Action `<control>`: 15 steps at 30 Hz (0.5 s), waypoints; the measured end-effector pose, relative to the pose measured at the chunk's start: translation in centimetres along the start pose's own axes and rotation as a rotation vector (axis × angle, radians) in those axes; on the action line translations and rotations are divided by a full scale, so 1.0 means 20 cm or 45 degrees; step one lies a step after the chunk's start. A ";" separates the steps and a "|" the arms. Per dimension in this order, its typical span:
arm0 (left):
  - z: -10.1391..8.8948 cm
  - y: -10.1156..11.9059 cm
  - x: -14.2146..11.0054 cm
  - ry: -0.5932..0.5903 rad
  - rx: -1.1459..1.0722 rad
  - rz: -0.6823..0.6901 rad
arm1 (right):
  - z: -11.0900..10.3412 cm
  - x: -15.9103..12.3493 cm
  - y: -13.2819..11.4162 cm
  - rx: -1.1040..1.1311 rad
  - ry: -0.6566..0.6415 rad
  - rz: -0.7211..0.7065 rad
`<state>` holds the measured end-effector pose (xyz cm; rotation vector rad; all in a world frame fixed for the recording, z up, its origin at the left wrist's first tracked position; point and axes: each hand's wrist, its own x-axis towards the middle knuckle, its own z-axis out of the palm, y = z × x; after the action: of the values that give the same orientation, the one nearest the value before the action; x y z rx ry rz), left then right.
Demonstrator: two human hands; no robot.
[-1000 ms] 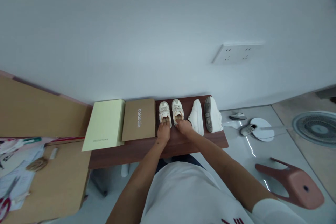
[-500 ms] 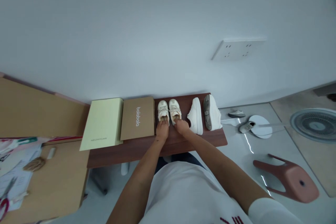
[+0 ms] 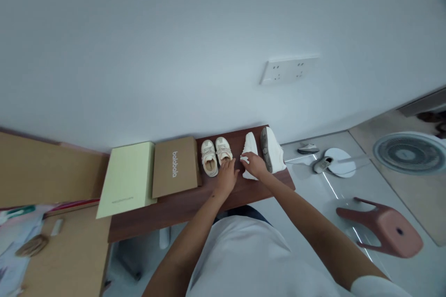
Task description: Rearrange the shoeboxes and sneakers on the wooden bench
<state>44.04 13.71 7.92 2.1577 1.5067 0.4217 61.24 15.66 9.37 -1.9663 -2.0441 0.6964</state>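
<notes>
Two small cream children's sneakers, the left one (image 3: 209, 158) and the right one (image 3: 223, 147), stand side by side on a dark brown wooden bench (image 3: 174, 209), toes toward the wall. My left hand (image 3: 227, 180) is at the heel of the right one, fingers apart and holding nothing. A larger white sneaker (image 3: 250, 141) lies on its side to the right. My right hand (image 3: 255, 165) reaches across its middle, fingers curled over it and partly hiding it. Beyond it, another white sneaker (image 3: 275, 151) lies on its side, grey sole facing left.
A brown shoebox (image 3: 176, 167) and a pale yellow box (image 3: 125, 176) sit on the bench's left part. At left is a cardboard-coloured table (image 3: 73, 246). On the floor at right are a pink stool (image 3: 397, 232), a fan (image 3: 407, 152) and grey shoes by its white base (image 3: 343, 167).
Both hands have come out of the small cream sneakers. My right hand has moved right onto the larger white sneaker; my left hand has opened by the right cream sneaker. The view has shifted slightly.
</notes>
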 end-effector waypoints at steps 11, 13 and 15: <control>0.31 0.13 0.06 -0.444 -0.158 -0.395 | -0.24 -0.17 0.63 -0.084 0.091 0.425; 0.36 0.12 0.06 -0.478 -0.157 -0.423 | -0.26 -0.19 0.72 -0.168 -0.074 0.504; 0.38 0.11 0.07 -0.488 -0.145 -0.424 | -0.26 -0.19 0.78 -0.216 -0.231 0.551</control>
<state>50.14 12.84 2.62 1.7325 1.5346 -0.0210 77.75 12.71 6.98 -2.5704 -1.8352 0.8348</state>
